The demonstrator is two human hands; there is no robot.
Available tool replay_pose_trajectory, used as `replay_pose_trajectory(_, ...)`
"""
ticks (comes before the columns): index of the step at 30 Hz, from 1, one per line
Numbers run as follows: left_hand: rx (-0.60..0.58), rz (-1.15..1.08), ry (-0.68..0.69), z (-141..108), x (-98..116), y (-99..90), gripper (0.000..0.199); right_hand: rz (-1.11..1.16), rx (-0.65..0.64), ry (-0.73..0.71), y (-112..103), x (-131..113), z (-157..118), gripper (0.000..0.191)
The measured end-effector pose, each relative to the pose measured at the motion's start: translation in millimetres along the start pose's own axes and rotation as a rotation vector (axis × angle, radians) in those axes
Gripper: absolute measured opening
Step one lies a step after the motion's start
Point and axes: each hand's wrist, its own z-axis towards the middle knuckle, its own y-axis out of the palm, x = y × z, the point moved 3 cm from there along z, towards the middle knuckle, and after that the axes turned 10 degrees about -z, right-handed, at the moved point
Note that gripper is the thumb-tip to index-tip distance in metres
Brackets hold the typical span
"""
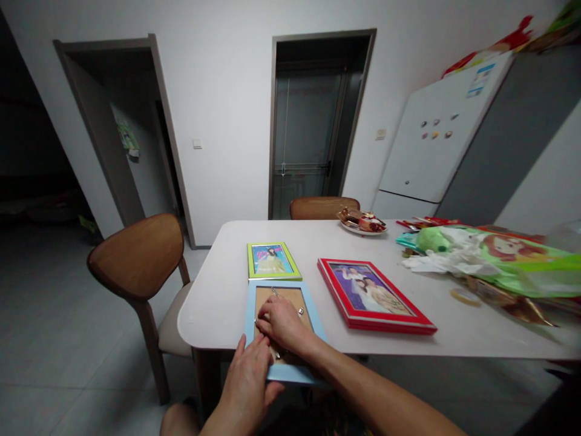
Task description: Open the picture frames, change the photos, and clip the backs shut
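A light blue picture frame [314, 309] lies back side up at the table's near edge, with brown backing board [265, 297] in it. Small metal clips [301, 311] sit around the board. My left hand [247, 375] grips the frame's lower left corner, fingers over the edge and thumb by the near side. Across the board reaches my right hand [282, 321], its fingers bent and pinched at a clip on the left edge; the fingertips partly hide that clip. Just beyond lies a lime green frame [297, 269] with a photo, close against the blue one.
Stacked red frames [381, 324] lie to the right on the white table [218, 284]. Farther off are a plate of wrapped items [363, 227], plastic bags [499, 254] and a tape roll [465, 297]. Brown chairs [140, 257] stand at the left and far side.
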Motion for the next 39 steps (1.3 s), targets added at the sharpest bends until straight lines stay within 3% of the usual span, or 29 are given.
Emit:
replay_pose_trajectory(5,0.001,0.01,-0.014,0.1,4.1,0.0,0.053,-0.044,0.063,0.043,3.6,0.5,0.8,0.019)
replay_pose_trajectory(10,0.015,0.033,-0.005,0.1,6.7,4.5,0.049,-0.002,0.02,0.041,3.4,17.0,6.9,0.02)
replay_pose_trajectory(16,0.045,0.022,0.044,-1.6,6.8,8.3,0.046,-0.154,0.03,0.241,2.1,50.0,20.2,0.028)
replay_pose_trajectory(22,0.054,-0.01,0.017,-1.5,8.1,5.9,0.044,-0.175,-0.009,0.277,6.6,51.3,25.8,0.028)
replay_pose_trajectory(29,0.025,-0.011,-0.008,-0.6,10.2,4.6,0.042,-0.065,0.063,0.145,-16.6,42.5,-8.1,0.035)
replay_pose_trajectory(33,0.053,-0.015,-0.002,0.0,11.5,6.7,0.036,-0.023,-0.028,0.072,-24.7,38.9,-38.8,0.033)
replay_pose_trajectory(39,0.092,-0.121,0.006,-2.2,4.8,10.3,0.035,0.077,0.001,0.118,-28.0,35.5,-45.7,0.035)
